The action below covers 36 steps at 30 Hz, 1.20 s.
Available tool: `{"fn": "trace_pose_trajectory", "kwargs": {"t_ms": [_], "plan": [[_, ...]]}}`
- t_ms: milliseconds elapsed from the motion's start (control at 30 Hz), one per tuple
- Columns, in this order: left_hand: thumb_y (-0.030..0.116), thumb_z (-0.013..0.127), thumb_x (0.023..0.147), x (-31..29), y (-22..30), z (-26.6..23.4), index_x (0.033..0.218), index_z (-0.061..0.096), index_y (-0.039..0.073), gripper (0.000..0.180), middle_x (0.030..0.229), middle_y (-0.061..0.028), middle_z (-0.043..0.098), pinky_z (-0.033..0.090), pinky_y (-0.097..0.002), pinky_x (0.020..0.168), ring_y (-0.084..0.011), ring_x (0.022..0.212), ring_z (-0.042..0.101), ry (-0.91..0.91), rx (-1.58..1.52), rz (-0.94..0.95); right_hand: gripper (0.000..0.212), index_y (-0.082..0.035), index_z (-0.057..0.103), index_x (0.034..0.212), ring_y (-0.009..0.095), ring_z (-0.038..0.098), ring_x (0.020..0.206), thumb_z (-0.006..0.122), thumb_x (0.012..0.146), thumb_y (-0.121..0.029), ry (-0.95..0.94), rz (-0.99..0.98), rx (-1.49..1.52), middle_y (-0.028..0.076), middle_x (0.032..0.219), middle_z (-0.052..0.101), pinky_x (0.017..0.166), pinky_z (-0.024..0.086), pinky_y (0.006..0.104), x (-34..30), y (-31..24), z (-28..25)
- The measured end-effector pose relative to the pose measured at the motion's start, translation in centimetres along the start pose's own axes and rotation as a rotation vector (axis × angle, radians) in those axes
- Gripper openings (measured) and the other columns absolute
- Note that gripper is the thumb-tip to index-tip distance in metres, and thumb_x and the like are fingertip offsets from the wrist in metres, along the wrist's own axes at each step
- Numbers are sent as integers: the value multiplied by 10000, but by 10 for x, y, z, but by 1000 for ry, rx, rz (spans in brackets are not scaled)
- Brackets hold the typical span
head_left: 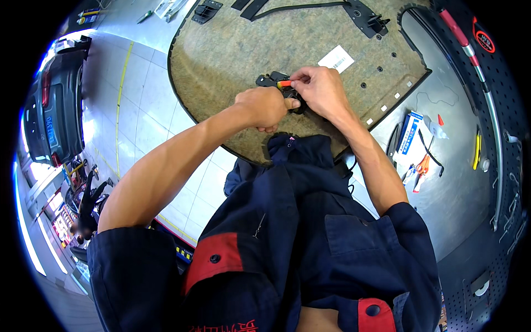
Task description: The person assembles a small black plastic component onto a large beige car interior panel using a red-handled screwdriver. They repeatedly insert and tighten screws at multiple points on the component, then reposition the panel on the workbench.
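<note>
A large brown fibre panel [221,61] with a black rim lies in front of me. On its near part is a black plastic fitting [268,80], partly covered by my hands. My left hand [264,106] is closed around the near side of this fitting, its thumb pressed toward the middle. From the right, my right hand [319,91] pinches a small orange-red piece with a yellowish end [284,84] between thumb and fingertips, against the fitting. The fingers hide most of the piece, so its exact kind cannot be made out.
Farther along the panel are a white label [336,59] and a black bracket [365,19]. On the metal table at right lie a blue-white box [409,133], orange scissors [423,165] and a yellow tool [477,148]. A dark car [55,105] stands left on the tiled floor.
</note>
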<state>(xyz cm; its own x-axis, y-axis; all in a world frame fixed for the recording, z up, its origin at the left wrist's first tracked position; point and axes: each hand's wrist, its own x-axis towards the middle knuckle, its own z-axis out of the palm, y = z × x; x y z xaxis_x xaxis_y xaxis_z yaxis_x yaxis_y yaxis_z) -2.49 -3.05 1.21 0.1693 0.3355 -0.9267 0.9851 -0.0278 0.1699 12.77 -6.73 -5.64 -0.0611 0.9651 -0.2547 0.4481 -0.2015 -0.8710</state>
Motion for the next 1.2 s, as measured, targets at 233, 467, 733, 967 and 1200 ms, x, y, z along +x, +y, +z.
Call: {"fn": "trace_pose_trajectory", "kwargs": {"t_ms": [233,467,733,967,1200], "plan": [[594,436,1030,0,0,-4,606,704,73,723,603,-27,692,549,-339,705,-166,597,684,-37,36,12,166,-30,768,902,363,721,760,658,811,-114,54,-119,-108,207,798,720,756,573,439,0,-6,3],[561,444,1041,0,-1,-2,606,687,32,727,598,-59,687,557,-346,639,-183,549,671,-14,11,30,213,-36,772,978,293,745,787,700,820,-158,1,-12,-131,180,844,745,731,575,369,0,-5,-1],[565,461,1033,1,-1,-1,598,680,31,723,597,-63,684,559,-342,639,-185,548,673,-9,-11,25,166,-53,781,939,326,730,749,703,818,-137,14,12,-73,169,805,739,736,578,407,0,-2,1],[569,474,1029,1,0,-3,587,670,32,722,586,-62,674,555,-337,617,-190,539,668,-9,-17,31,142,-35,775,984,170,716,757,752,867,-112,11,112,124,97,843,764,715,562,322,3,22,-17],[578,479,1022,2,1,-4,591,672,34,721,580,-63,668,558,-341,619,-189,540,668,-7,18,34,144,-28,758,998,220,717,763,721,882,-104,71,77,45,119,872,757,721,557,353,2,20,-23]]}}
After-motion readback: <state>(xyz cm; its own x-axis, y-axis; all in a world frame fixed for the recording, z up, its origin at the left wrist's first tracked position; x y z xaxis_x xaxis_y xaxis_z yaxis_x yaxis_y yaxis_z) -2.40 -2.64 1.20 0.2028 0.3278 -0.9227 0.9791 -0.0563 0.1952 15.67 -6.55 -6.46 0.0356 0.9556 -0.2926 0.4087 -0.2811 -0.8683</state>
